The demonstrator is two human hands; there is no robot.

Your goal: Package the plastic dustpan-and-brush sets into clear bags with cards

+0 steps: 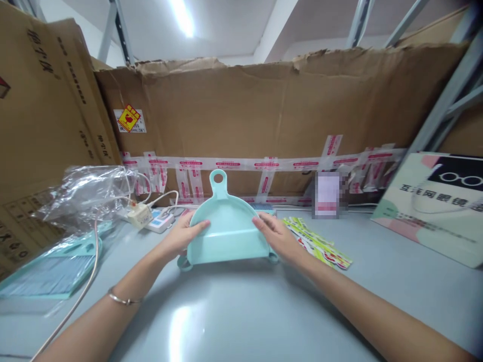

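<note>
Between my two hands a light turquoise dustpan (230,241) is held up over the table, its handle with a round hole pointing up and away. My left hand (185,232) grips its left edge, thumb on the front face and fingers behind. On the opposite edge my right hand (278,234) holds it the same way; most of its fingers are hidden behind the pan. Small rings stick out at both lower corners of the dustpan. At the far left, a matching turquoise brush (49,271) lies partly under clear plastic.
A crumpled clear plastic bag (88,193), a power strip (160,221) and a cable (88,286) lie to the left. Colourful printed strips (320,244) are at the right. A large taped cardboard box (226,115) blocks the back; a printed box (433,211) stands far right.
</note>
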